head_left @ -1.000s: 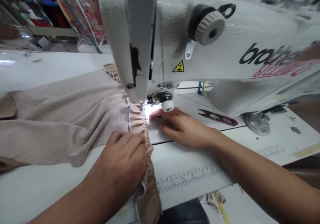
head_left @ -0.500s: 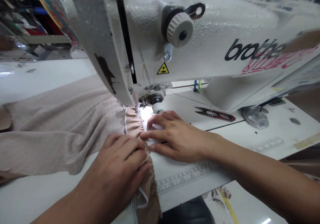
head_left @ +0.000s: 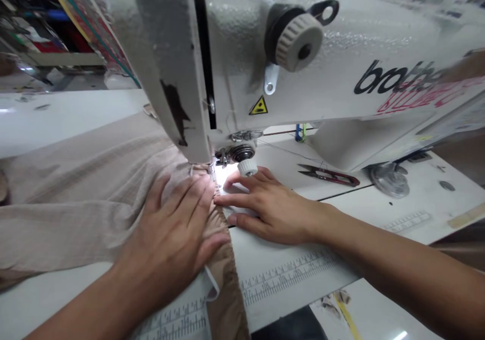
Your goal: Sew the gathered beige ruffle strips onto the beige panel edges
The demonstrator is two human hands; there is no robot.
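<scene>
At the sewing machine (head_left: 242, 47), the left hand (head_left: 178, 231) has slid forward, flat and open on the beige fabric (head_left: 83, 188); the right hand (head_left: 265, 206), also open, presses just beside it.

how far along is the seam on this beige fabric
Done: part of the fabric shows behind the machine. In hand: left hand flat on the fabric, right hand at the presser foot, both guiding it. Left: a stretch of edge hangs off the table's near side, seemingly not yet sewn.
</scene>
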